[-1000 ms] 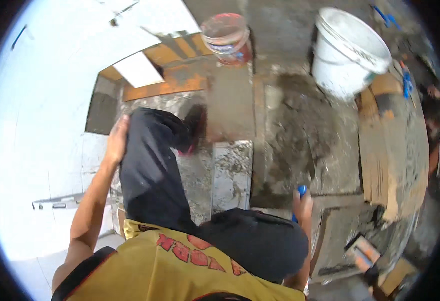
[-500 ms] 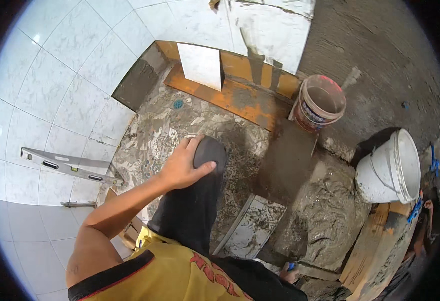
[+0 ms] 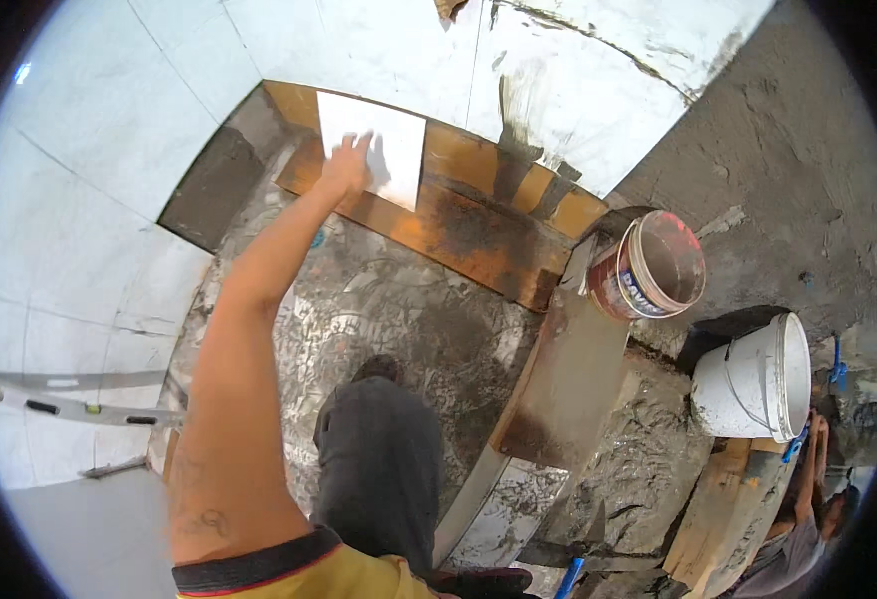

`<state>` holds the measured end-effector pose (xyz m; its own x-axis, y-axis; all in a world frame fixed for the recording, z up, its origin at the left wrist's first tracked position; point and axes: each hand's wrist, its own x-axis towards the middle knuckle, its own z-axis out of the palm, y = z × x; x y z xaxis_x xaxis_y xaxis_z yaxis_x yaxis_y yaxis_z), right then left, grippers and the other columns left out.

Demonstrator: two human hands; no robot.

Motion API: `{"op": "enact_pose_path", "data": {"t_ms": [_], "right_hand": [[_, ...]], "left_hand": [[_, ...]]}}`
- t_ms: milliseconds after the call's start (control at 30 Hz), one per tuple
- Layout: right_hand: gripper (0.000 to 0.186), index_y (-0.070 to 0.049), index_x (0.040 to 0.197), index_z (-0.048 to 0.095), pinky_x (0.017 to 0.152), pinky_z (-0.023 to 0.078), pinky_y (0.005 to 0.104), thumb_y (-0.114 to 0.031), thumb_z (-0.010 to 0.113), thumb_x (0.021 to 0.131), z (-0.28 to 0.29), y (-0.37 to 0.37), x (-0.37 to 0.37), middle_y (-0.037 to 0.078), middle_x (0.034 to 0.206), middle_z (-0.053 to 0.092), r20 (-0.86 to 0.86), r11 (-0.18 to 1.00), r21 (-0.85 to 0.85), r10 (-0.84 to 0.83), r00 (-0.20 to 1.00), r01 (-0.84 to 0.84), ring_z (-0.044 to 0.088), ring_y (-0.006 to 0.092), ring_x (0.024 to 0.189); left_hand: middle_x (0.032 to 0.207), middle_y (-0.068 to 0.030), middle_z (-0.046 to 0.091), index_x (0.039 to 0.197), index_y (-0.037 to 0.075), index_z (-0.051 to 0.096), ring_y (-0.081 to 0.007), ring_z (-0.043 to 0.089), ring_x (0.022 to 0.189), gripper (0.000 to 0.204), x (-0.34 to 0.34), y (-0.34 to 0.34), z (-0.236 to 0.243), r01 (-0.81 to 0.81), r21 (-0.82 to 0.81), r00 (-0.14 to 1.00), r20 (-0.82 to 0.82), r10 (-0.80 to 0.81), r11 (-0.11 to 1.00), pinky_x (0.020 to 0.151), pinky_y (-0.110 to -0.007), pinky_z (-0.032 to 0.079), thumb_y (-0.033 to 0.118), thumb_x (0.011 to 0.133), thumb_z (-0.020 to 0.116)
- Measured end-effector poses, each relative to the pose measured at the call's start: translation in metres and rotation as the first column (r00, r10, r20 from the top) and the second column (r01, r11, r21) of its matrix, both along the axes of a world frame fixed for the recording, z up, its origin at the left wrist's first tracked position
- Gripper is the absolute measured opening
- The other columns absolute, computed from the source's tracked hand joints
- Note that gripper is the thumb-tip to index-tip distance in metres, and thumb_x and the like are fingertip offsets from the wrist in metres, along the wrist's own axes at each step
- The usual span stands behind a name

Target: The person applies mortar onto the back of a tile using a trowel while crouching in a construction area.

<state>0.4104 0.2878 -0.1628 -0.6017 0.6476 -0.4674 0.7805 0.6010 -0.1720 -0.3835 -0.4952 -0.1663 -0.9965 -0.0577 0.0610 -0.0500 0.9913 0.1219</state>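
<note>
My left arm stretches forward, with my left hand at a white square tile. Its fingers are spread and overlap the tile's face, casting a shadow there; whether they press on it I cannot tell. The tile leans upright against the low brown strip of wall, above an orange-brown board. My right hand is out of sight. Down at the lower edge a blue handle shows near a heap of wet mortar, and no hand can be seen on it.
A reddish bucket stands on a mortar-smeared ledge, with a white bucket tipped beside the mortar. A spirit level leans at the left wall. A wooden plank lies lower right, near another person's arm. My knee is below.
My left hand has left my knee and reached forward to the white tile. My right hand, earlier at the blue handle, has gone from view. The view has shifted.
</note>
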Motion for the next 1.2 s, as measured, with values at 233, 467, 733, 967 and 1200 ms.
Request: {"op": "enact_pose_path", "data": {"t_ms": [233,467,733,967,1200], "right_hand": [[0.056,0.001,0.135,0.054,0.092,0.051,0.0464,-0.037,0.065,0.095,0.13,0.007,0.0,0.025,0.124,0.063,0.099,0.98,0.158,0.109,0.989,-0.123,0.062,0.0407,0.113],[0.048,0.0,0.131,0.059,0.088,0.054,0.0442,-0.035,0.062,0.098,0.167,0.031,-0.029,0.024,0.119,0.067,0.068,0.919,0.26,0.29,0.955,-0.297,0.066,0.0384,0.106],[0.033,0.0,0.085,0.063,0.059,0.045,0.0371,-0.03,0.064,0.099,0.158,0.0,-0.12,0.009,0.07,0.059,-0.03,0.928,-0.071,0.364,0.931,-0.365,0.053,0.0194,0.063],[0.028,0.001,0.104,0.063,0.071,0.051,0.0378,-0.025,0.067,0.096,0.14,0.016,-0.093,0.014,0.088,0.067,0.013,0.974,0.0,0.225,0.974,-0.225,0.062,0.025,0.078],[0.033,0.002,0.112,0.061,0.077,0.05,0.0413,-0.026,0.066,0.095,0.145,0.026,-0.097,0.017,0.096,0.066,0.044,0.972,0.021,0.232,0.972,-0.233,0.062,0.0308,0.086]], "left_hand": [[0.159,-0.0068,0.033,0.153,0.019,0.036,-0.0403,0.038,0.141,0.08,-0.075,0.022,0.002,0.005,-0.177,0.995,-0.102,-0.024,0.984,0.107,-0.064,0.04,0.017,0.082,0.073],[0.144,-0.0059,0.049,0.143,0.015,0.05,-0.0293,0.044,0.137,0.064,-0.087,0.012,0.015,0.121,-0.308,0.971,-0.16,-0.176,0.944,0.106,-0.063,0.041,0.019,0.083,0.074],[0.133,-0.0074,0.056,0.128,0.01,0.061,-0.0274,0.055,0.126,0.037,-0.069,0.031,0.013,0.031,-0.232,0.985,-0.157,-0.069,0.972,0.102,-0.061,0.042,0.013,0.092,0.057],[0.125,-0.0163,0.06,0.121,0.004,0.061,-0.0365,0.058,0.118,0.037,-0.035,0.045,0.028,-0.145,0.439,0.957,-0.164,0.238,0.887,0.099,-0.055,0.046,0.031,0.097,0.056],[0.125,-0.0325,0.057,0.131,-0.01,0.039,-0.0425,0.059,0.118,0.085,-0.042,0.004,0.0,-0.486,0.866,0.448,0.131,0.884,0.118,0.103,-0.049,0.046,0.041,0.075,0.08]]}}
